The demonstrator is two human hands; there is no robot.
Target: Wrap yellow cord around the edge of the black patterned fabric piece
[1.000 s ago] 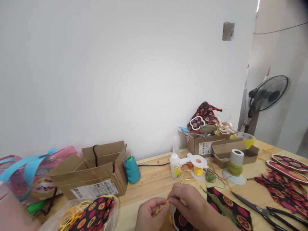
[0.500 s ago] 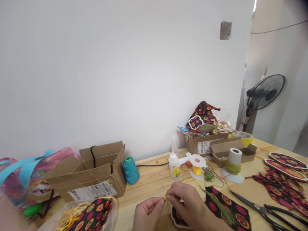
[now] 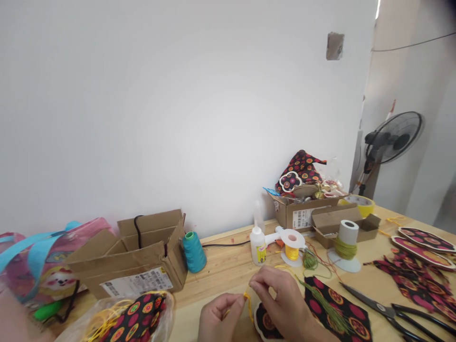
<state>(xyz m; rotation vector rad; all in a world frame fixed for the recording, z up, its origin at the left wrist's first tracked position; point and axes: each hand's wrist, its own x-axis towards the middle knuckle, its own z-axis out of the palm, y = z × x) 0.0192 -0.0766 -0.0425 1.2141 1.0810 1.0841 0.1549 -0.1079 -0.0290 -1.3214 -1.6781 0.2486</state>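
Note:
Near the table's front edge, my left hand (image 3: 221,314) pinches a yellow cord (image 3: 249,304) between thumb and forefinger. My right hand (image 3: 280,297), just to the right, has thumb and forefinger pinched on the same cord a little higher. Below my right hand lies a dark patterned fabric piece with a pale scalloped rim (image 3: 264,323), partly covered by that hand. The cord hangs down beside its left edge. Right of my right wrist, a green cord bundle (image 3: 329,306) rests on a black patterned cloth (image 3: 356,316).
Black-handled scissors (image 3: 386,308) lie at right, beside fabric scraps (image 3: 420,280). Behind my hands stand a glue bottle (image 3: 258,244), a yellow cord spool (image 3: 292,240) and a green cord spool (image 3: 345,249). At left are a teal thread cone (image 3: 194,251), a cardboard box (image 3: 142,266) and a plastic bag (image 3: 167,313).
My right hand has shifted slightly up and right, away from my left, with more yellow cord showing between them. The rimmed fabric piece shows a little more.

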